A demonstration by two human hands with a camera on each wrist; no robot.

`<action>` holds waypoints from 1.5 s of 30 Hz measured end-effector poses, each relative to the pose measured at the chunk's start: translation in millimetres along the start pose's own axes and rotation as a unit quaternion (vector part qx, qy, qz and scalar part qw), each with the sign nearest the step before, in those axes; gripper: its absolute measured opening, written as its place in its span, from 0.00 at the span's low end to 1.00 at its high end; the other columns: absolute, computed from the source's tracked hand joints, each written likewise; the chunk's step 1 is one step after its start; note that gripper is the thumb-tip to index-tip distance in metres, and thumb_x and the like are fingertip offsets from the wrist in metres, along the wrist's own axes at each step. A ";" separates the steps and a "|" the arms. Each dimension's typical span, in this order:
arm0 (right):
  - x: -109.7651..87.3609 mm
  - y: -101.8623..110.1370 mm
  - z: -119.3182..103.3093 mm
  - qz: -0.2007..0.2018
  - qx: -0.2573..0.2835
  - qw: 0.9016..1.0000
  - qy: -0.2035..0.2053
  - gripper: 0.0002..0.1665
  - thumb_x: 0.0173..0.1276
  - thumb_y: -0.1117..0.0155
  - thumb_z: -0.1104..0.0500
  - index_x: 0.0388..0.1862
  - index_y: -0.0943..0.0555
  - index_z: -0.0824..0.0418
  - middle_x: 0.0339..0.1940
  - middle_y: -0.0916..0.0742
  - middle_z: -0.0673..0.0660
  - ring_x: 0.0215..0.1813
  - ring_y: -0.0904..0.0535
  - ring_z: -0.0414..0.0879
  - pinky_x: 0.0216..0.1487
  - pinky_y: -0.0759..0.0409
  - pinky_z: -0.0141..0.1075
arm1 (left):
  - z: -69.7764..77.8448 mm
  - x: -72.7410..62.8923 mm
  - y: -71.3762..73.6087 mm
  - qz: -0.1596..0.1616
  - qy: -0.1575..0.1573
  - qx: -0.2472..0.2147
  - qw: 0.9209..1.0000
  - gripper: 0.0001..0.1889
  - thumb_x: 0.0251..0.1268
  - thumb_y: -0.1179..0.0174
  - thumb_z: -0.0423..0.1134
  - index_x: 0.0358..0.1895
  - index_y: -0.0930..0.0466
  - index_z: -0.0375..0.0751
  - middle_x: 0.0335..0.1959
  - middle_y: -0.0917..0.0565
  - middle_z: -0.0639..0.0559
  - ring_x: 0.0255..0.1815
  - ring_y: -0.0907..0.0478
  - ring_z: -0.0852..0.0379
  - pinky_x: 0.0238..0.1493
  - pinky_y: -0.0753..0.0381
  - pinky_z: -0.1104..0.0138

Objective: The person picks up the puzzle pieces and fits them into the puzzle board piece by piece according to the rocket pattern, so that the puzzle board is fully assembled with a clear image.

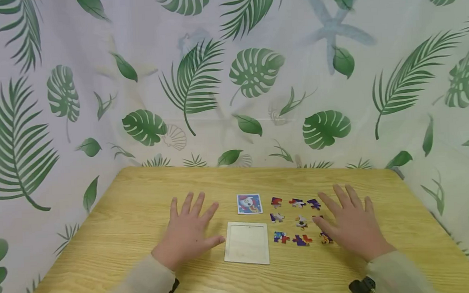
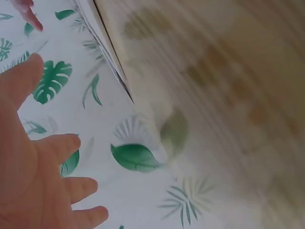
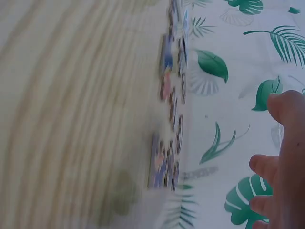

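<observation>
My left hand (image 1: 188, 233) is spread with straight fingers, its thumb pointing at the left edge of a pale square puzzle tray (image 1: 246, 243). Over the right side of several loose jigsaw pieces (image 1: 302, 240) my right hand (image 1: 352, 224) is spread too, thumb and fingers apart, holding nothing. It partly hides the rightmost pieces, such as one (image 1: 326, 237) below its thumb. Behind the tray lies a small square picture card (image 1: 250, 204) with a white cartoon figure on blue and red. In the right wrist view the pieces (image 3: 164, 162) appear edge-on and blurred.
The wooden table (image 1: 141, 191) carries everything. A white curtain (image 1: 203, 152) printed with green leaves hangs behind and along the sides. Each wrist wears a dark strap, the right one with a black device (image 1: 361, 287).
</observation>
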State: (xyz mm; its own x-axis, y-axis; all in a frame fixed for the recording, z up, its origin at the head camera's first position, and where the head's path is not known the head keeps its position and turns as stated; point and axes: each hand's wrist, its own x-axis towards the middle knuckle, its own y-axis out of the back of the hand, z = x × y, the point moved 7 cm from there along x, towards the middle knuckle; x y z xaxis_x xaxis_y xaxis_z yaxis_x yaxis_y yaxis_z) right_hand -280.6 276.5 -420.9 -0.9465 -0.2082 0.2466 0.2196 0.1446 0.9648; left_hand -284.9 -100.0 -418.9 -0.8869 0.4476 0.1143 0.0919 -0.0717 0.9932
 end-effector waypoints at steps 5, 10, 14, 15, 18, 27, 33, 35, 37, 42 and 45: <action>12.9 -15.5 -19.4 -0.010 0.040 0.999 0.008 0.45 0.73 0.49 0.28 0.80 0.36 0.51 0.80 0.41 0.69 0.79 0.54 0.71 0.65 0.57 0.79 | 21.2 7.1 -13.2 -0.047 -0.028 -0.060 0.997 0.47 0.63 0.46 0.74 0.81 0.43 0.56 0.82 0.50 0.41 0.80 0.56 0.34 0.71 0.64 0.29; 21.2 -26.4 -35.3 -0.011 0.068 0.998 0.012 0.42 0.74 0.45 0.33 0.79 0.34 0.52 0.80 0.40 0.69 0.79 0.54 0.71 0.66 0.57 0.78 | 32.2 12.1 -27.1 -0.094 -0.044 -0.162 0.981 0.47 0.64 0.43 0.71 0.82 0.45 0.54 0.82 0.48 0.41 0.80 0.54 0.35 0.70 0.61 0.29; 29.2 -32.9 -42.4 -0.013 0.081 0.997 0.011 0.40 0.74 0.44 0.35 0.78 0.32 0.53 0.79 0.39 0.69 0.80 0.54 0.70 0.67 0.57 0.77 | 28.7 15.7 -36.3 -0.106 -0.035 -0.239 0.965 0.48 0.63 0.38 0.68 0.82 0.46 0.53 0.82 0.48 0.41 0.81 0.56 0.37 0.72 0.62 0.32; 31.7 -34.4 -44.0 -0.014 0.086 0.996 0.011 0.40 0.74 0.43 0.35 0.78 0.32 0.53 0.79 0.38 0.69 0.80 0.54 0.70 0.67 0.56 0.77 | 26.4 16.3 -39.2 -0.107 -0.032 -0.252 0.961 0.49 0.62 0.37 0.67 0.82 0.45 0.52 0.82 0.48 0.41 0.81 0.56 0.37 0.73 0.63 0.33; 42.5 -40.7 -50.7 -0.019 0.105 0.994 0.009 0.38 0.74 0.43 0.37 0.76 0.30 0.54 0.77 0.36 0.69 0.79 0.53 0.70 0.67 0.55 0.77 | 16.3 15.8 -48.7 -0.108 -0.027 -0.281 0.953 0.49 0.60 0.34 0.64 0.81 0.44 0.49 0.81 0.48 0.39 0.81 0.57 0.38 0.74 0.64 0.36; 75.7 -62.7 -53.6 -0.058 0.163 0.984 -0.044 0.32 0.75 0.45 0.44 0.73 0.26 0.57 0.76 0.33 0.69 0.79 0.54 0.72 0.67 0.58 0.77 | 11.8 11.6 -61.5 -0.107 -0.041 -0.291 0.950 0.51 0.54 0.31 0.65 0.80 0.39 0.48 0.81 0.49 0.38 0.82 0.60 0.39 0.75 0.68 0.38; 86.8 -71.9 -52.8 -0.064 0.140 0.987 -0.041 0.30 0.74 0.43 0.45 0.69 0.22 0.58 0.73 0.29 0.70 0.78 0.51 0.73 0.66 0.55 0.78 | 15.7 12.6 -63.9 -0.108 -0.050 -0.271 0.955 0.52 0.53 0.30 0.65 0.80 0.40 0.50 0.82 0.49 0.42 0.82 0.61 0.42 0.76 0.69 0.40; 86.5 -74.7 -56.1 -0.071 0.131 0.988 -0.039 0.30 0.74 0.42 0.44 0.68 0.21 0.57 0.72 0.28 0.69 0.78 0.50 0.73 0.66 0.56 0.78 | 16.5 11.7 -64.2 -0.109 -0.049 -0.267 0.956 0.51 0.53 0.30 0.65 0.80 0.39 0.51 0.82 0.49 0.44 0.82 0.62 0.42 0.76 0.69 0.41; 85.4 -76.2 -59.3 -0.070 0.123 0.989 -0.039 0.29 0.74 0.40 0.43 0.67 0.20 0.55 0.71 0.26 0.68 0.78 0.49 0.72 0.66 0.55 0.78 | 16.8 11.4 -64.0 -0.104 -0.045 -0.269 0.956 0.49 0.53 0.30 0.63 0.79 0.37 0.51 0.81 0.47 0.46 0.82 0.61 0.44 0.76 0.71 0.41; 84.4 -77.2 -61.8 -0.034 0.103 0.993 -0.042 0.26 0.73 0.37 0.43 0.64 0.18 0.53 0.68 0.23 0.65 0.75 0.40 0.68 0.67 0.51 0.76 | 14.7 14.7 -63.3 -0.076 -0.029 -0.289 0.954 0.44 0.53 0.30 0.57 0.76 0.32 0.48 0.80 0.40 0.49 0.82 0.55 0.48 0.76 0.72 0.43; 85.5 -77.3 -61.2 -0.013 0.103 0.994 -0.039 0.25 0.72 0.36 0.43 0.62 0.16 0.53 0.65 0.21 0.64 0.71 0.35 0.67 0.68 0.48 0.74 | 13.7 17.3 -64.3 -0.076 -0.025 -0.291 0.953 0.44 0.53 0.30 0.56 0.75 0.32 0.47 0.80 0.40 0.49 0.82 0.54 0.49 0.76 0.72 0.44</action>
State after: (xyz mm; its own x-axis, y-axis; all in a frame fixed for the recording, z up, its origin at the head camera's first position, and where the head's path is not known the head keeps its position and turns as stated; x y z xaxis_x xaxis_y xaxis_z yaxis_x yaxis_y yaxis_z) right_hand -364.1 188.3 -468.9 -0.9686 -0.1401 0.2054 0.1483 0.3372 0.9297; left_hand -300.0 -75.4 -480.4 -0.8454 0.5340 -0.0149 -0.3168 -0.4787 0.8189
